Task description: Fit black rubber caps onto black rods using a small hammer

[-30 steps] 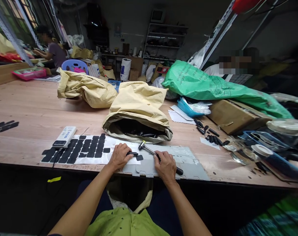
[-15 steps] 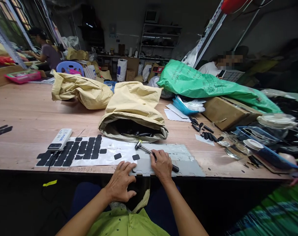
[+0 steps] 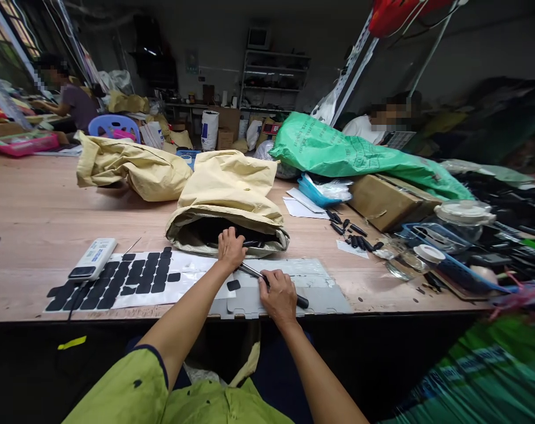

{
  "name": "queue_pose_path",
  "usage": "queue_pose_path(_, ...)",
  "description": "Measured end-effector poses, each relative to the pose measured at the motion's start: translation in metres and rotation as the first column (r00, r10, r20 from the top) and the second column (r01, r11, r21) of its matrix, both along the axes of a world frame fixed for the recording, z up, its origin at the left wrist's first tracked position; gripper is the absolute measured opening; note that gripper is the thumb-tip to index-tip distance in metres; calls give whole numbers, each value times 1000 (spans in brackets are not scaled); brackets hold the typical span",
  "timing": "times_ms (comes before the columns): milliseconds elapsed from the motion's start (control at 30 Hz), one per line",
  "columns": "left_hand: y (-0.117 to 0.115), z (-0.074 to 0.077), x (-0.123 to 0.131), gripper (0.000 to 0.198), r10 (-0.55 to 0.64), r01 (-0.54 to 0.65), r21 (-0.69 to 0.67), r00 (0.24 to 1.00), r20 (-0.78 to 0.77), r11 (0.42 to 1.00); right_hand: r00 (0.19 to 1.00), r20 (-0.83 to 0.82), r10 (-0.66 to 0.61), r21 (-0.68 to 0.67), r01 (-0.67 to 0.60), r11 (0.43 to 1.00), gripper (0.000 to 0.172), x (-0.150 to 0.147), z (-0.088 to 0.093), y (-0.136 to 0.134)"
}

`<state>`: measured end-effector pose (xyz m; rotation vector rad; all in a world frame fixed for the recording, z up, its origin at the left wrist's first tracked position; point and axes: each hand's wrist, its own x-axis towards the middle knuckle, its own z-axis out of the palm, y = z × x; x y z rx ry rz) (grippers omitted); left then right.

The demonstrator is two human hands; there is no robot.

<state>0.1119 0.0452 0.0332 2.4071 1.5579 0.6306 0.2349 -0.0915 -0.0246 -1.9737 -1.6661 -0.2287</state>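
Observation:
My left hand reaches into the mouth of a tan sack, over dark pieces inside it. Its fingers look slightly apart and bent, and I see nothing held in them. In my right hand is a hammer, its black grip end sticking out to the right and its head hidden by my left hand and wrist. That hand rests over a grey board at the table's front edge. One black rounded square pad lies just left of the hammer, on the border of the white sheet.
Rows of black pads and a white device lie on the left. Black handle-like pieces, a cardboard box, jars and a green sack crowd the right. Two people sit farther back.
My left hand has moved from the table's front edge forward to the sack's mouth. My right hand keeps hold of the hammer. The whole view has shifted slightly.

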Motion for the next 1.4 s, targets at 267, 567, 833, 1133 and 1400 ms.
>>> queue_pose_path(267,-29,-7,-58,18,-57,60,-26,991,125,998,1000,-19,-4,-3,4,1000,21,1,0,0)
queue_pose_path(567,-47,-38,-107,17,-41,75,-209,986,161,975,1000,21,3,-75,-1,997,18,3,-2,2)
queue_pose_path(833,-46,-33,-103,19,3,45,-252,983,186,967,961,-274,23,-14,-28,1000,33,-13,14,-10)
queue_pose_path(1133,-46,-33,-101,16,33,16,-268,984,177,963,947,-274,167,-38,-184,982,36,-53,32,-25)
queue_pose_path(1400,-47,-32,-99,15,52,7,-263,975,216,965,973,-205,109,-36,-119,992,36,-47,32,-28)
